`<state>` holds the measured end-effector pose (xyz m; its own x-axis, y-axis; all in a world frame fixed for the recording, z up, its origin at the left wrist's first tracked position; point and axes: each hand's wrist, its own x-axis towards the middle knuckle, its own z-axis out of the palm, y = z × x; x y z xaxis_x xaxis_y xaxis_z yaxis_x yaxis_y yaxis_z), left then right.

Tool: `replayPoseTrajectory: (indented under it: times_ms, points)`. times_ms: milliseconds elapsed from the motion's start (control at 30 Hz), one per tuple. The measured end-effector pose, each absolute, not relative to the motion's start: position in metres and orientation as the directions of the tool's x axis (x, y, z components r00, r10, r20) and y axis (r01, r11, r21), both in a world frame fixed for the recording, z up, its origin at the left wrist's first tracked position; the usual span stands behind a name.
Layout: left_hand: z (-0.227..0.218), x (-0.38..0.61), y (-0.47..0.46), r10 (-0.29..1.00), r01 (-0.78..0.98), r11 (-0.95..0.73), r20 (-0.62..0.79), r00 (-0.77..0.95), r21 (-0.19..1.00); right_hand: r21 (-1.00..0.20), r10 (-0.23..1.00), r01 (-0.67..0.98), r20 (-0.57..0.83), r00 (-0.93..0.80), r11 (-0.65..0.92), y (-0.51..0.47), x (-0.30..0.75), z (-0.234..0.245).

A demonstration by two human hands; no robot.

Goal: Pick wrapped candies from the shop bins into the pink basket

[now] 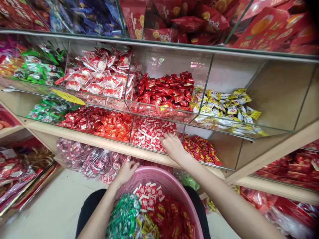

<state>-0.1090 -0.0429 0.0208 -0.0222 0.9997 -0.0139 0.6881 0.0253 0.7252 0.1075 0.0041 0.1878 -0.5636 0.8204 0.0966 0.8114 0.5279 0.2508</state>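
Note:
My right hand reaches over the glass front of a low compartment of small red-and-white wrapped candies. Its fingers are curled among the candies, and whatever lies in them is hidden. At the upper left of a round pink plastic basket, my left hand has its fingers bent over the rim. Between my knees, the basket contains red-and-white candies, green-wrapped candies, yellow-and-white candies and dark red packets.
Glass dividers split the wooden shelf into compartments. Shiny red candies, yellow-and-white candies and white-and-red packets fill the upper row. A yellow price tag hangs at left. Bagged candies lie beneath.

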Motion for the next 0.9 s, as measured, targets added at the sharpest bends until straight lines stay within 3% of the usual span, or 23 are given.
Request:
replayPoseTrajectory:
  times_ms: [200,300,467,533,600,733,900]
  points:
    - [0.020,-0.108,-0.042,0.999,0.684,0.031,-0.016,-0.028,0.729,0.230,0.790,0.802,0.167,-0.591,0.551,-0.002,0.115,0.196]
    - [0.020,-0.108,-0.043,1.000,0.681,0.030,-0.016,-0.027,0.731,0.142,0.758,0.789,0.220,-0.614,0.598,-0.018,0.117,0.209]
    - [0.020,-0.108,-0.043,1.000,0.673,0.020,-0.014,-0.015,0.739,-0.287,0.650,0.584,0.288,-0.703,0.759,-0.053,0.118,0.207]
    - [0.020,-0.108,-0.043,1.000,0.670,0.017,-0.009,-0.015,0.742,-0.451,0.625,0.489,0.224,-0.748,0.747,-0.062,0.118,0.186]
    - [0.019,-0.108,-0.043,1.000,0.670,0.017,-0.005,-0.019,0.742,-0.536,0.631,0.479,0.136,-0.764,0.696,-0.065,0.118,0.154]
    - [0.021,-0.107,-0.043,1.000,0.674,0.021,-0.006,-0.025,0.738,-0.538,0.703,0.613,-0.053,-0.709,0.578,-0.058,0.121,0.083]
    - [0.024,-0.106,-0.044,0.999,0.683,0.034,-0.014,-0.034,0.729,-0.353,0.757,0.792,-0.269,-0.596,0.498,-0.055,0.121,0.048]
